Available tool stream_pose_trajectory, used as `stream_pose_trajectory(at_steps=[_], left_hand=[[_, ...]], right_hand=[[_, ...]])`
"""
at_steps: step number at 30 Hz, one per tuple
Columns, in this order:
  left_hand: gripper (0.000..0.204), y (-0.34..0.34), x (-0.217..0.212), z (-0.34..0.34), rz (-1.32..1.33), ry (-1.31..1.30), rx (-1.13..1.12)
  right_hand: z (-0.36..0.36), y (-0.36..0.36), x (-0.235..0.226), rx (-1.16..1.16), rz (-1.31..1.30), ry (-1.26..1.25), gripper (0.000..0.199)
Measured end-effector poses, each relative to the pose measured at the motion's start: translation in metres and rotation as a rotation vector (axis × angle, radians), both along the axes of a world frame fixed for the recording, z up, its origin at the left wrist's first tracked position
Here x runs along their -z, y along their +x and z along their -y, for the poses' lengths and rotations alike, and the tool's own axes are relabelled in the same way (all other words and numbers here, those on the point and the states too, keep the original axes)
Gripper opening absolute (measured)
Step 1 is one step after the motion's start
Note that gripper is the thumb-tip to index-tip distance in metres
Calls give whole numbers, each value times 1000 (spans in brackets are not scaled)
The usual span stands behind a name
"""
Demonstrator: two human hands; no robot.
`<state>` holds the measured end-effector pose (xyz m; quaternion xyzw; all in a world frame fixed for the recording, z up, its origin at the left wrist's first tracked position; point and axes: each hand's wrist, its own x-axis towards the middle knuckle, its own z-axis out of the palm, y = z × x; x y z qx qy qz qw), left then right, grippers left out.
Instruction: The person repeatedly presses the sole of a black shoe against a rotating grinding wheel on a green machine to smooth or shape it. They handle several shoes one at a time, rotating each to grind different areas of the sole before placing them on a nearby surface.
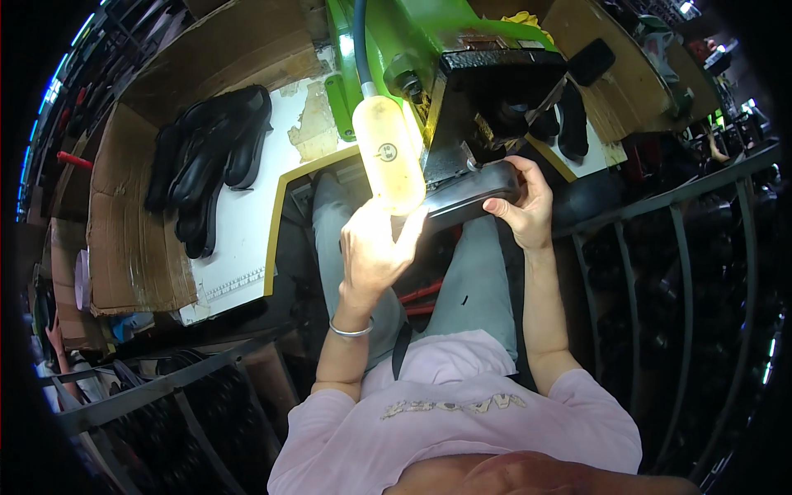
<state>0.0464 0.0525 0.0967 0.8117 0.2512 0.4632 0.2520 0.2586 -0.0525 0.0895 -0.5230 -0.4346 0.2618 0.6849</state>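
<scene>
A long, glossy black shoe sole (pixel 470 195) lies across in front of me, its upper edge up against the dark working head of a green machine (pixel 450 25). My right hand (pixel 530 206) grips the sole's right end, thumb on the near side and fingers round the far side. At its left end is my left hand (pixel 373 252), closed, with thumb and fingers bent towards the sole. Glare from a bright oblong lamp (pixel 388 157) just above washes out those fingertips and hides part of their grip.
Several black soles (pixel 210 157) are piled on the white, yellow-edged tabletop (pixel 235 264) at left, within cardboard walls (pixel 136 223). More black soles (pixel 571 124) lie right of the machine. Metal-barred racks (pixel 676 272) holding dark items flank me on both sides.
</scene>
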Motion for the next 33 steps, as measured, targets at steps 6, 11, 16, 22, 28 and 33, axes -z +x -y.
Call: stream_pose_trajectory(at_steps=[6,11,16,22,28,33], left_hand=[[16,-13,12,-18,-6,25,-188],[21,-29,24,-20,29,-129,-251],[26,-47,41,-12,109,-268,-275],[17,-44,88,35,349,-494,-254],[7,-64,96,29,67,-243,-232],[42,-94,66,-100,-315,255,-624]], right_hand=[[-3,-32,7,-18,-62,-50,52],[-9,-52,16,-11,16,-39,56],[-18,-65,23,1,55,-49,70],[-19,-76,35,95,181,-74,84],[47,-21,-51,21,581,-238,71],[84,52,-77,582,563,260,59]])
